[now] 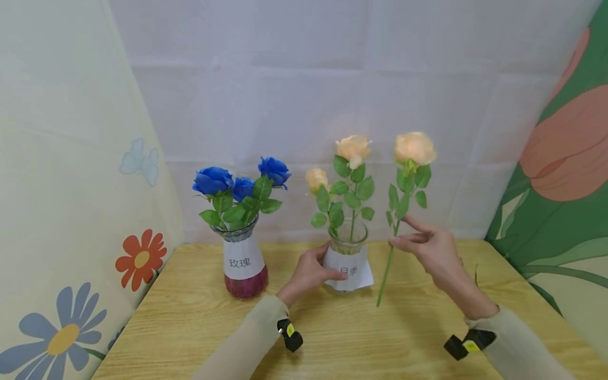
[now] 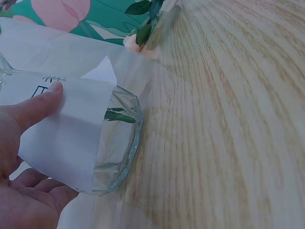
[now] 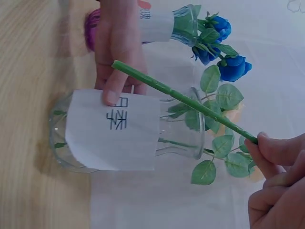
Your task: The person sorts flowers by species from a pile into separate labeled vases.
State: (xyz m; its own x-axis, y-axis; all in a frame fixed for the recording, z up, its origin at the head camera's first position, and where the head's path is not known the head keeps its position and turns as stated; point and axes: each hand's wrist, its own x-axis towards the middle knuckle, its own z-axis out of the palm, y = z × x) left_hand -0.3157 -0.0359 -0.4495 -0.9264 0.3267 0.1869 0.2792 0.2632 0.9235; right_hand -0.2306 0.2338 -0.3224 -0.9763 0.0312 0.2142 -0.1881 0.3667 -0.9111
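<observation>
My left hand (image 1: 311, 272) grips a clear glass vase (image 1: 350, 244) from its left side, thumb across the white paper label. In the left wrist view the thumb lies on the label (image 2: 71, 129), and the fingers curve beneath the glass. Two peach roses (image 1: 353, 149) with green leaves stand in this vase. To its right, my right hand (image 1: 434, 253) pinches the green stem of another peach rose (image 1: 415, 148), held upright with a slight tilt, its lower end hanging apart from the vase. The right wrist view shows the cut stem (image 3: 181, 98) crossing in front of the vase.
Left of my hands stands a second glass vase (image 1: 246, 285) with a purple-red base and a paper label, holding several blue roses (image 1: 212, 180). Both vases are on a wood-grain table (image 1: 361, 338). A pale cloth (image 1: 313, 95) hangs behind; flower-printed panels flank both sides.
</observation>
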